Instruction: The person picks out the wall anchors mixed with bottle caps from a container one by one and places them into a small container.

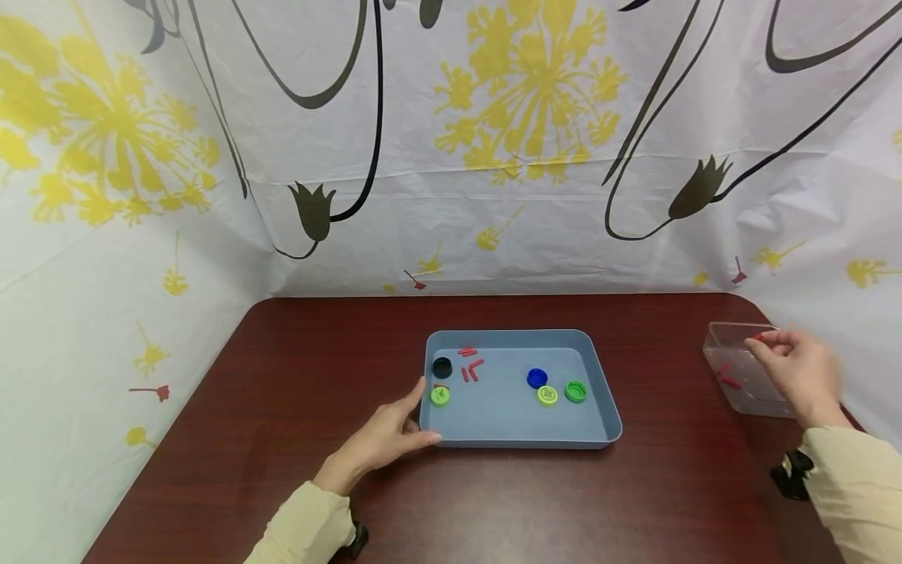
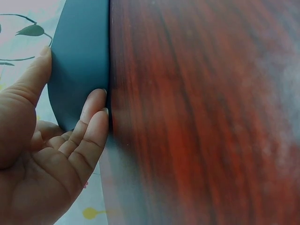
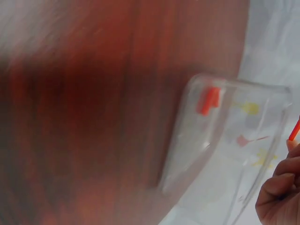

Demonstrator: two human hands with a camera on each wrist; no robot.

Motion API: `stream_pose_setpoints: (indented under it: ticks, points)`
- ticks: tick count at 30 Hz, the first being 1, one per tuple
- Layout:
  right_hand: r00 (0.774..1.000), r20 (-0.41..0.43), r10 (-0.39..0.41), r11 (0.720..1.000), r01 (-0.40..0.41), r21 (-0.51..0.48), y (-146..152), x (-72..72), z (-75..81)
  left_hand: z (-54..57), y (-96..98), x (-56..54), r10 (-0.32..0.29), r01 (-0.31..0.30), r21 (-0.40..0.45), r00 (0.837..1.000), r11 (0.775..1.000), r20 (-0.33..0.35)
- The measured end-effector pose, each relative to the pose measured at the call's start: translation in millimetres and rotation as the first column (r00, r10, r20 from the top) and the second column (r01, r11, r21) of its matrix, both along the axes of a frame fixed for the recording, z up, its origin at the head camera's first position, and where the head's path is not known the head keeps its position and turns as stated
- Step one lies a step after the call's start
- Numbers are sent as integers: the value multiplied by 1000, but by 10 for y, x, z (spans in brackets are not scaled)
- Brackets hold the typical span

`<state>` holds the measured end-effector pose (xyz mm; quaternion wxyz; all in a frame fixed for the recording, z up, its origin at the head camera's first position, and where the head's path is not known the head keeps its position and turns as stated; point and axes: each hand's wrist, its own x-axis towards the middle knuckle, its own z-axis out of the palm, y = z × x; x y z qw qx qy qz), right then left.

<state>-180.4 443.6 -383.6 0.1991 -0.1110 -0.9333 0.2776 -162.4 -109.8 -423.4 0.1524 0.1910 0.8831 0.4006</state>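
- One red stick (image 3: 295, 131) is pinched by the right hand (image 1: 799, 372) above the clear box (image 1: 757, 401), where more sticks (image 1: 730, 382) lie.
- The left hand (image 1: 380, 433), fingers loosely extended, touches the blue tray (image 1: 493, 423), seemingly to steady it.

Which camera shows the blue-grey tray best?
The head view: nearly all the tray shows, inside included. The left wrist view catches only part of its side, beside the left hand; the right wrist view shows none.
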Motion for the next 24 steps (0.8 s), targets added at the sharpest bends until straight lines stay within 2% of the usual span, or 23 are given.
stream_pose_setpoints:
  ticks: [7,13,19,22,24]
  points:
    - [993,66,-95,990,87,114,50,22,-86,-7,-2,0,6,-6,-7,1000,1000,-4]
    - [984,109,-144,982,128,138,50,35,-114,-3,4,-2,9,-9,-5,1000,1000,1]
    - [984,104,-145,983,131,130,47,45,-116,1,8,-5,14,-14,-13,1000,1000,7]
    - [991,76,-114,988,105,113,-2,31,-93,0,7,-3,17,-17,-13,1000,1000,10]
    - [997,29,-76,992,72,100,-64,11,-70,-3,6,-3,17,-17,-13,1000,1000,10]
